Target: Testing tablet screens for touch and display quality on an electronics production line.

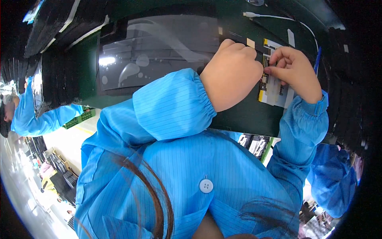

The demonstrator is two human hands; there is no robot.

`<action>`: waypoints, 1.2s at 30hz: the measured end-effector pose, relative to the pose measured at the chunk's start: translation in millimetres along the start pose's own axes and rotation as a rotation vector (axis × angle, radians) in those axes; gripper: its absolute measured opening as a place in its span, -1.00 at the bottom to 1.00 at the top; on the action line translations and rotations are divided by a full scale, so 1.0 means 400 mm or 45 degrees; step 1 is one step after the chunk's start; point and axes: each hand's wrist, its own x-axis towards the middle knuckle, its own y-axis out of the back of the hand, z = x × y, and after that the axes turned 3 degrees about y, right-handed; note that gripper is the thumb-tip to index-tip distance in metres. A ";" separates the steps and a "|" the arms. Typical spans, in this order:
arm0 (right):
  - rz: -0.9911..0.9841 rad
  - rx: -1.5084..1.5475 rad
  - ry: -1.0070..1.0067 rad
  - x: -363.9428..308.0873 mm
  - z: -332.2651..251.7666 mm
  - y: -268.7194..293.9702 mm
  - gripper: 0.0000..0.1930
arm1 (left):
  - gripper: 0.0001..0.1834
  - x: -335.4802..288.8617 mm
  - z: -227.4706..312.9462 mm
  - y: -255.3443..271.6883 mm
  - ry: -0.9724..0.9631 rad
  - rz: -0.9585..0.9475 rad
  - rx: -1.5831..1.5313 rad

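Note:
A large dark glossy display panel (159,55) lies flat on the dark green work surface, with pale bubble-like patches on it. At its right side is a narrow circuit board strip (263,85) with yellow ends, beside a whitish translucent sheet (274,95). My left hand (234,73) is closed in a fist, back upward, at the strip's left edge; its fingertips are mostly hidden. Over the strip, my right hand (296,71) has its thumb and fingers curled into a pinch close to the left hand. Whatever lies between its fingertips is too small to make out.
A white cable (292,18) curves along the far right, near a thin blue tool (317,59). A small tan tab (250,42) sits beyond my left hand. Stacks of black panels (59,79) stand at the left, where another person's blue sleeve (30,113) shows.

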 end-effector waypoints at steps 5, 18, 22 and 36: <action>0.025 -0.028 0.018 0.001 -0.002 -0.004 -0.84 | -0.91 0.002 0.001 -0.001 -0.018 0.000 0.034; 0.214 -0.089 0.387 0.026 0.045 -0.008 -0.76 | -0.63 0.005 -0.056 0.102 -0.036 0.082 0.016; 0.509 -0.444 0.874 0.065 0.012 -0.051 -0.65 | -0.45 0.013 -0.166 0.177 0.067 0.093 0.398; 0.075 0.396 0.262 0.014 0.023 0.019 -0.81 | -0.55 0.044 -0.068 0.097 -0.057 -0.009 0.188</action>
